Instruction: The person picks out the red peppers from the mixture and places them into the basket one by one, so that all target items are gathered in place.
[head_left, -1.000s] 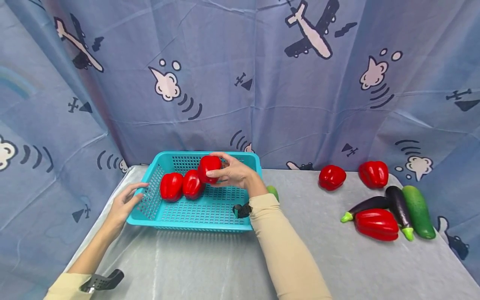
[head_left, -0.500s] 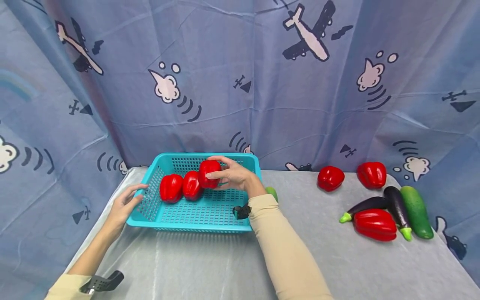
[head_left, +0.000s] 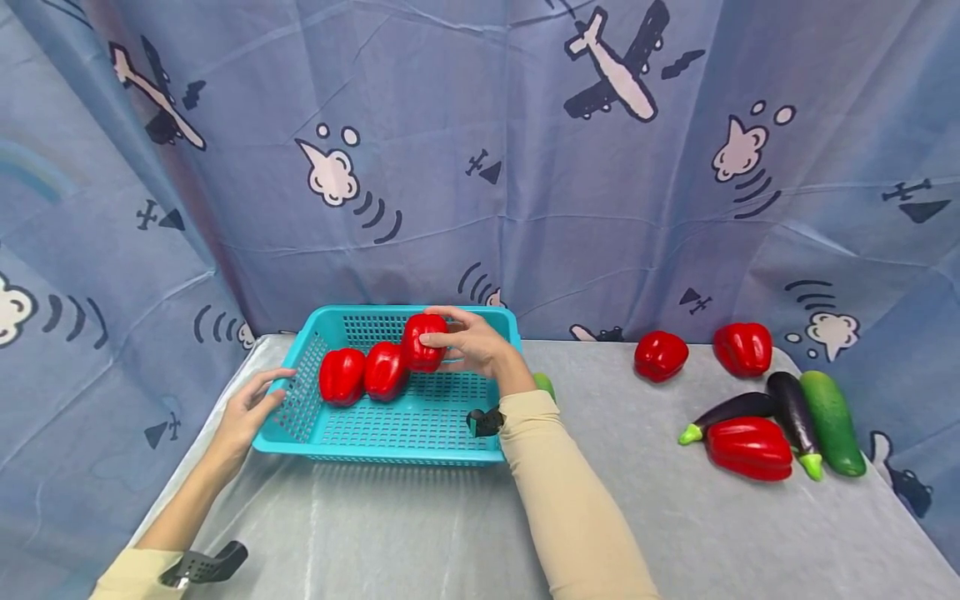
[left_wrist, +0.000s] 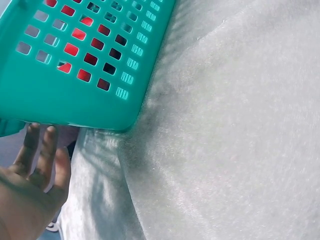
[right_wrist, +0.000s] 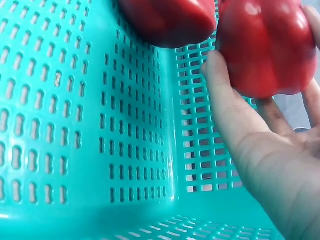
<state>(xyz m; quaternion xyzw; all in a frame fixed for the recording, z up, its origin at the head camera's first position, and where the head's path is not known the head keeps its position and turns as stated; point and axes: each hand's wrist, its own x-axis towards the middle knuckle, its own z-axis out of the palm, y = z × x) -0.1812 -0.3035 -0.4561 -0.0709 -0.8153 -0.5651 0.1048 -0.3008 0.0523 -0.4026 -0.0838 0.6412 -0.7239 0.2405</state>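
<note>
My right hand grips a glossy red bell pepper between thumb and fingers, above the floor of a turquoise perforated basket. In the right wrist view the held pepper is raised off the basket floor. Two more red bell peppers lie side by side in the basket's left half, one at the left and one in the middle. My left hand touches the basket's left rim with fairly straight fingers. In the left wrist view those fingertips meet the basket's edge.
On the grey-white cloth at the right lie several red peppers, one nearest the front, two dark eggplants and a cucumber. A green item shows partly behind my right forearm. A patterned blue curtain hangs behind the table.
The held pepper has shifted slightly right and up with my right hand over the last half second. My left hand and the basket stay in place.
</note>
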